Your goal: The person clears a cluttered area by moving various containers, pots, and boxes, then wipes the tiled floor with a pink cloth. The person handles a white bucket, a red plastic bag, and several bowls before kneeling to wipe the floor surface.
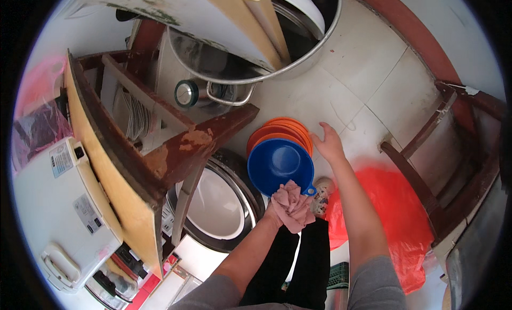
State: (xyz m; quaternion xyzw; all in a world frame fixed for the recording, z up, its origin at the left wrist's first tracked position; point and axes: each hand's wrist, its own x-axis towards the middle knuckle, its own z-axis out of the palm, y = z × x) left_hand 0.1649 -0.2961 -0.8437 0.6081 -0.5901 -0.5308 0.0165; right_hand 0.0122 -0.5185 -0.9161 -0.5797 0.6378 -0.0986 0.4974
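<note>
My left hand [273, 216] grips a crumpled pink cloth [293, 208], which covers most of its fingers. The cloth overlaps the near rim of a blue plastic basin [282, 162] with a small holed tab on its edge. Just beyond the basin, and partly hidden by it, is a stack of orange plastic basins [294, 124]. To the right of the stack, my right hand [330, 145] holds nothing, its thumb and fingers apart. Its thumb is close to the orange rims; whether it touches them I cannot tell.
A wooden table [116, 166] lines the left, carrying a white appliance [56, 214]. Beneath it are stacked plates [136, 116] and a white basin [216, 206]. A large metal pot [308, 62] and a steel flask [186, 94] stand ahead. A red plastic bag [384, 214] and wooden stool [420, 186] occupy the right.
</note>
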